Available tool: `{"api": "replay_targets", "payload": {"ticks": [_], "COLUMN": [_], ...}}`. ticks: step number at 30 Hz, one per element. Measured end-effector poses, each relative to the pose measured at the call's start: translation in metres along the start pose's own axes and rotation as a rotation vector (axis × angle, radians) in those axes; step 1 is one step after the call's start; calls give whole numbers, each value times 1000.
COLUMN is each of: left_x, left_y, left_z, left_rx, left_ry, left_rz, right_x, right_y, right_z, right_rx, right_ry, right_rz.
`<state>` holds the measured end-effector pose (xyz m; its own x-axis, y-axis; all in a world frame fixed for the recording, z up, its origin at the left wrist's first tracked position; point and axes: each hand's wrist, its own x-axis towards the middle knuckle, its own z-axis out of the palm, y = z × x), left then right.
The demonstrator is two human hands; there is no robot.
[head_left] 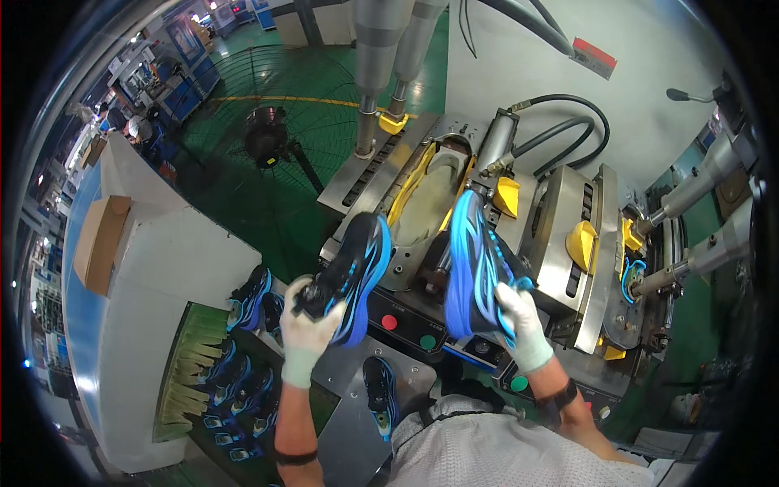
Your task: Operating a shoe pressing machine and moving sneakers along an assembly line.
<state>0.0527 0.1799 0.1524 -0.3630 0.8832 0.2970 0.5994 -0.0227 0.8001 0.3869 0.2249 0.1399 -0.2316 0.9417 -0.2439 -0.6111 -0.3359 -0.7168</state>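
My left hand [310, 326], in a white glove, is closed around the heel end of a black sports shoe [355, 264] with a blue sole edge, its toe pointing away from me. Also gloved, my right hand [523, 321] grips a second shoe [462, 272], tilted so that its blue and purple sole side shows. Both shoes are held up in front of a press machine with an open shoe-shaped cavity [434, 199]. Below my left hand, another black and blue shoe [380, 390] lies on a metal shelf [345, 373].
Several shoes [243, 385] lie at the left beside a green strip curtain [191, 365]. A closed metal press block [560, 243] with yellow guards stands at the right. Red button [389, 322] and green button [428, 342] line the front panel. Behind stands a fan [268, 134].
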Motion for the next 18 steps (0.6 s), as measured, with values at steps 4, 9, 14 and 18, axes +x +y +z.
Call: {"api": "replay_targets", "payload": {"ticks": [4, 9, 14, 18], "left_x": [-129, -285, -395, -448], "left_y": [-69, -147, -169, -177], "left_z": [-46, -72, -82, -67], "left_rx": [-107, 73, 226, 312], "left_ry": [129, 384, 569, 701], "left_rz": [-393, -715, -965, -1155], "right_x": [132, 291, 405, 372], "right_y": [18, 59, 108, 111], "right_z": [55, 35, -53, -7], "right_rx": [120, -519, -1313, -811], "right_ry": [-136, 419, 833, 570], "right_rz": [106, 24, -446, -256]}}
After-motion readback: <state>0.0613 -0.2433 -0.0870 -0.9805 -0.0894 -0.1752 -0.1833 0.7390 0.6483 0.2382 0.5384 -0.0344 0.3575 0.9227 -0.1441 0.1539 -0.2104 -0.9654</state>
